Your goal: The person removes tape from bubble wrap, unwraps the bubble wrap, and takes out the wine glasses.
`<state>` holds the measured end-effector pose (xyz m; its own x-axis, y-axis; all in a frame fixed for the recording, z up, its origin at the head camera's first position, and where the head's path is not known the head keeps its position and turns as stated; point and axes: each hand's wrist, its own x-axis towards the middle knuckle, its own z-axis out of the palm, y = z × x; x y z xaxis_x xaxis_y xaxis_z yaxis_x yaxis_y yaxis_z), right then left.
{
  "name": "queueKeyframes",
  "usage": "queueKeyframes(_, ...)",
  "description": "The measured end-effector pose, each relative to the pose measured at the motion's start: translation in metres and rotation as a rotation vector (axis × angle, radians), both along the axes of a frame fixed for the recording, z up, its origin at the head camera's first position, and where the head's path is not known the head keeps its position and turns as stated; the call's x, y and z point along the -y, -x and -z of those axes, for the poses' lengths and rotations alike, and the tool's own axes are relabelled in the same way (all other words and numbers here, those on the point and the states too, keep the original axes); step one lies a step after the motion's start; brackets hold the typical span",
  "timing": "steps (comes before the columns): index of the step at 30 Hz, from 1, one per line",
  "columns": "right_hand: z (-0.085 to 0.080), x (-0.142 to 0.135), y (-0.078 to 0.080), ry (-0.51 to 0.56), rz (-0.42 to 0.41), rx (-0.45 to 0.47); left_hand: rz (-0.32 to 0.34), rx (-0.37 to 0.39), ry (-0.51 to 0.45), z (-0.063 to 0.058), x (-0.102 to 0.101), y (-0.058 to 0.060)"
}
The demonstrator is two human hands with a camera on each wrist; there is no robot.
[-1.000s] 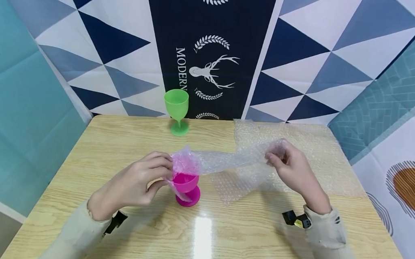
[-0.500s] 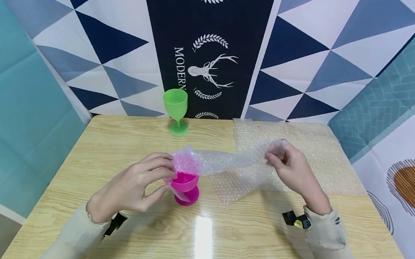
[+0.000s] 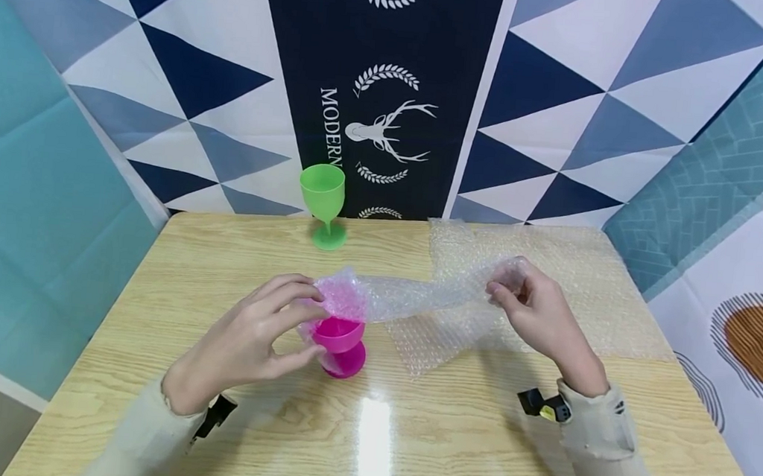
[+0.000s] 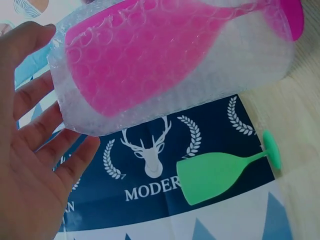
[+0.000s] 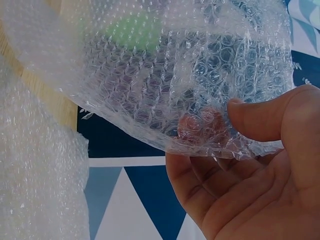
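A pink goblet (image 3: 340, 334) stands on the table, its left side covered by bubble wrap (image 3: 395, 299). Through the wrap its pink bowl (image 4: 140, 55) shows in the left wrist view, and the base sticks out. My left hand (image 3: 265, 331) has its fingers spread beside the goblet, the fingertips against the wrap's edge. To the right, my right hand (image 3: 540, 308) pinches the raised free end of the bubble wrap between thumb and fingers. From the goblet to that hand the strip is stretched above the table. In the right wrist view, the right fingers (image 5: 187, 185) lie partly behind the wrap.
A green goblet (image 3: 324, 203) stands upright at the table's back edge, near the patterned cloth wall (image 3: 394, 75). Flat bubble wrap (image 3: 572, 298) covers the back right of the wooden table (image 3: 220, 240).
My left thumb has come off the wrap's lower flap and moved right, toward the goblet, while the left fingers spread a little. The right hand and stretched strip look unmoved.
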<state>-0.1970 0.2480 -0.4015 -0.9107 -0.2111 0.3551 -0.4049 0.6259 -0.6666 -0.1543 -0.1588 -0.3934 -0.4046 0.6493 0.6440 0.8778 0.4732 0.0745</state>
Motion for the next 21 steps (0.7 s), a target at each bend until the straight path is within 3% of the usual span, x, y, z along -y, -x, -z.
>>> queueKeyframes(8,0.000,-0.001,-0.001,0.003,0.002,0.004,-0.021,0.021,-0.034,0.005,0.007,-0.001)
queueKeyframes(16,-0.002,-0.003,-0.003,-0.001,0.000,0.012,-0.006,0.007,-0.083,0.005,0.015,-0.002)
queueKeyframes(21,-0.003,-0.002,-0.002,-0.003,-0.001,0.013,-0.031,0.028,-0.116,0.005,0.020,-0.001)
